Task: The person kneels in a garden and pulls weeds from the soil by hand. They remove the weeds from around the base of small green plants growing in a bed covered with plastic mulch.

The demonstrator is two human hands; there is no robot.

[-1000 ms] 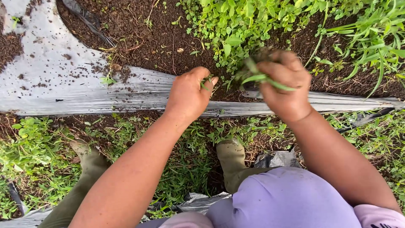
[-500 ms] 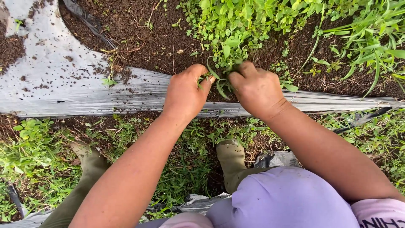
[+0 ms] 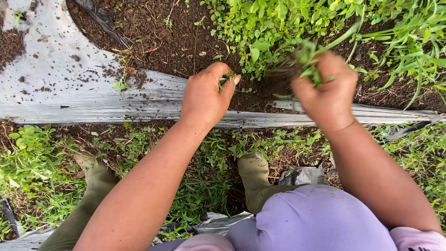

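Observation:
My left hand (image 3: 206,96) rests at the edge of the silver plastic mulch sheet (image 3: 69,93), fingers pinched on a few small green weed stems (image 3: 226,78). My right hand (image 3: 327,90) is lifted a little to the right, fist closed around a clump of pulled weeds (image 3: 306,56) with leaves and blurred soil sticking out above the fingers. A dense patch of green weeds (image 3: 269,23) grows in dark soil (image 3: 162,37) just beyond both hands.
Long-leaved grass (image 3: 413,42) fills the top right. The mulch sheet's folded edge runs across the view to the right (image 3: 395,114). Below it, low weeds (image 3: 42,172) surround my two olive rubber boots (image 3: 253,179) (image 3: 93,181). Crumpled grey plastic (image 3: 304,175) lies by the right boot.
My right hand went from the weeds beside my left hand up and to the right, tearing a clump free. The left hand stayed where it was, still pinching stems.

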